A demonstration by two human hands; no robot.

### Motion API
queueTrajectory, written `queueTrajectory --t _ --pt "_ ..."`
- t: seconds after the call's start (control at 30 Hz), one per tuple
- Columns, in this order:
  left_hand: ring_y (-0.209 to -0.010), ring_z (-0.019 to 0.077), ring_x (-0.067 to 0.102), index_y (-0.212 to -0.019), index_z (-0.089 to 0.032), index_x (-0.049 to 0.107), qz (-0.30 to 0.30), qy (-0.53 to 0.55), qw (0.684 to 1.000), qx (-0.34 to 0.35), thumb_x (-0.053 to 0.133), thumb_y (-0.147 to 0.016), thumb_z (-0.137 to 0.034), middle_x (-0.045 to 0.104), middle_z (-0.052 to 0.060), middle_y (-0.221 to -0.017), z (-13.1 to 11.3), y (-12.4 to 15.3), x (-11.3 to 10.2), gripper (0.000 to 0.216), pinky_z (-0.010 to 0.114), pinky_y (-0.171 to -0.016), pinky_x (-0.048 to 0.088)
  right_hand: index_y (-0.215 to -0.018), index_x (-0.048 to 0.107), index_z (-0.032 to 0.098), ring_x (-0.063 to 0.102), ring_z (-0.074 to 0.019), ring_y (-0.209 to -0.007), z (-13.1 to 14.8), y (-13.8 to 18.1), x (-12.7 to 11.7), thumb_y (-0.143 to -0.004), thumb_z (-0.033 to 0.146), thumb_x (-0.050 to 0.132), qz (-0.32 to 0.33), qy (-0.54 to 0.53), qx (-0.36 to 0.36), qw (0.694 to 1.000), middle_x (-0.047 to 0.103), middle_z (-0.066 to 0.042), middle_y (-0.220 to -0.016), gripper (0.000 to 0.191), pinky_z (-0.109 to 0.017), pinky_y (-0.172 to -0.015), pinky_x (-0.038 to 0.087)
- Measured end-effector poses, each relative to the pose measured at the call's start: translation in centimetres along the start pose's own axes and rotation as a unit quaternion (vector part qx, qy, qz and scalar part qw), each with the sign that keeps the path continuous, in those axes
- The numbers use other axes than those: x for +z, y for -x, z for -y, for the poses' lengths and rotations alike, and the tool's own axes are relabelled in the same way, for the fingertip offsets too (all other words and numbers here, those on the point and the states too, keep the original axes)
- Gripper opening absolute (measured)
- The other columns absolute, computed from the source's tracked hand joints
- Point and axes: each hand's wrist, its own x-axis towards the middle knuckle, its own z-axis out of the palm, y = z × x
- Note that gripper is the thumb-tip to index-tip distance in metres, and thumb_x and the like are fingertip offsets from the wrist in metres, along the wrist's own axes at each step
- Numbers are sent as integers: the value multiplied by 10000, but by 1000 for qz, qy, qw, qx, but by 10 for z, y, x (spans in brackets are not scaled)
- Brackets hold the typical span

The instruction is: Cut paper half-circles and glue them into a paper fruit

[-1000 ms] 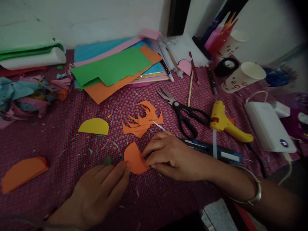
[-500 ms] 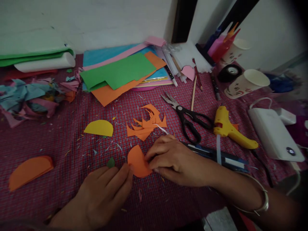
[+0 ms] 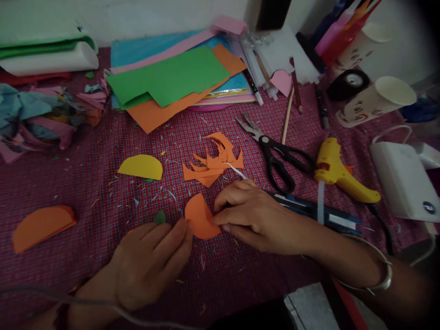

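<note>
A small orange paper half-circle (image 3: 200, 216) lies folded on the red checked cloth (image 3: 85, 183) between my hands. My right hand (image 3: 254, 215) pinches its right edge, fingers pressed together on the paper. My left hand (image 3: 151, 259) lies beside its left edge, fingertips touching the paper's lower left rim, fingers close together. Just behind are orange paper offcuts (image 3: 213, 165).
A yellow half-circle (image 3: 140, 167) and a larger orange half-circle (image 3: 41, 224) lie to the left. Black scissors (image 3: 275, 153), a yellow glue gun (image 3: 340, 172), a blue stapler-like tool (image 3: 319, 213), a white box (image 3: 405, 183), paper cups (image 3: 378, 101) and coloured paper sheets (image 3: 172, 82) stand behind.
The hands and the orange piece stay together, almost unmoved on the cloth. The view has shifted forward and down, so the wall is mostly out of frame.
</note>
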Motion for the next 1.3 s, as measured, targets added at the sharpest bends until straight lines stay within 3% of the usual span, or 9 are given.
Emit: queueTrajectory --t 0.27,0.43,0.63,0.83,0.9,1.0,1.1,1.2,1.3 --pt "-768 196 590 -1037 -113 593 39 -9 999 -25 308 -903 -41 670 110 -1009 -4 -1 -5 323 326 -598 462 -933 685 186 525 -161 -924 1 -1 1 -871 117 582 -3 5 6 1000 599 -18 -963 138 -333 -851 344" --pt "-702 164 603 -971 -135 626 45 -12 998 -42 274 -873 -5 692 74 -893 -2 -12 -10 388 273 -573 479 -969 680 202 540 -163 -1010 2 0 2 -867 104 583 -17 5 8 1000 625 -10 -1126 171 -340 -895 349" --pt "-776 199 594 -1007 -172 634 58 -7 997 -58 311 -805 26 686 80 -1037 -4 -3 -3 430 322 -627 468 -1248 570 196 534 -189 -1092 0 -1 8 -953 176 487 -8 50 -9 999 575 2 -1350 307 -375 -900 364" --pt "-817 209 599 -1029 -180 628 68 6 996 -60 341 -801 18 701 64 -1040 -6 0 -5 416 337 -676 464 -1154 620 199 545 -190 -1072 0 -3 6 -953 165 485 20 52 -17 998 591 19 -1341 245 -370 -875 381" --pt "-802 209 602 -1046 -167 622 65 4 996 -56 342 -812 3 701 75 -1046 -7 1 -6 402 344 -680 470 -1128 630 178 553 -182 -1049 0 -2 5 -936 124 490 3 33 -12 999 621 -14 -1290 244 -360 -883 379" --pt "-752 205 605 -1053 -169 618 72 4 996 -59 354 -817 -24 695 85 -1077 -8 6 -3 383 339 -634 472 -1056 664 135 562 -178 -922 1 -2 5 -891 44 480 -55 7 23 998 673 -66 -1042 264 -349 -816 395" --pt "-746 201 622 -1065 -181 602 58 25 995 -72 361 -828 -48 692 80 -1080 -8 10 1 363 324 -612 475 -947 706 156 521 -186 -802 4 -2 6 -858 47 509 -65 21 58 996 612 -49 -849 241 -349 -718 381" --pt "-784 173 646 -1032 -208 585 29 114 984 -135 439 -864 -126 689 51 -1006 -2 2 -1 236 273 -652 495 -950 713 193 499 -191 -807 6 -1 7 -864 87 540 -48 33 69 996 581 -34 -842 221 -354 -730 361" --pt "-774 167 647 -976 -247 556 40 209 928 -305 562 -848 -275 660 5 -906 9 -18 -8 132 269 -668 505 -981 711 208 502 -199 -854 5 0 8 -869 104 544 -47 40 67 996 576 -37 -881 227 -358 -759 354"
